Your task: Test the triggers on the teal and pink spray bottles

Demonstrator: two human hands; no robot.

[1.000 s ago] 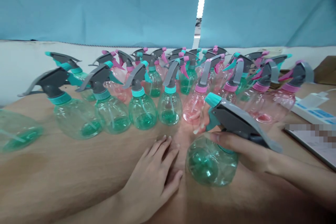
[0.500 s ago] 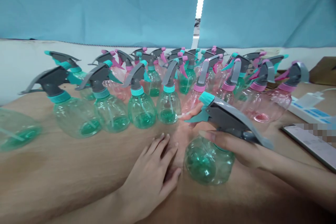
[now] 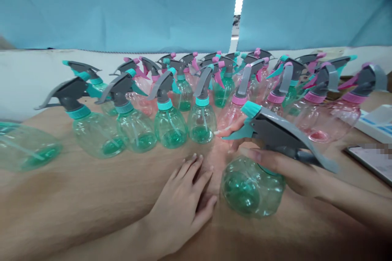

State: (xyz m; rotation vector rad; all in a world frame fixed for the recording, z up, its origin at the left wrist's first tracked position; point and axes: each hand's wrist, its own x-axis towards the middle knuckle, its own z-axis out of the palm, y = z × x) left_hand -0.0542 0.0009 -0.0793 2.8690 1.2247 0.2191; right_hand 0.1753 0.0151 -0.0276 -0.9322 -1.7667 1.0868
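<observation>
My right hand is closed round the neck of a green spray bottle. The bottle is tilted, with its turquoise nozzle pointing up and to the left and its grey sprayer head above my hand. Part of the neck is hidden by my fingers. My left hand lies palm down on the wooden table, fingers stretched out, holding nothing. Just beyond its fingertips stands another green spray bottle. To the right of that one is a pink spray bottle, partly behind my right fingers.
Several green and pink spray bottles stand in rows across the back, among them a green one at left. A bottle is cut off at the left edge. On the right are a phone and a white power strip.
The whole scene has shifted to the right in the view, more so on the right side. My right hand keeps its grip on the spray bottle, and my left hand stays flat on the table.
</observation>
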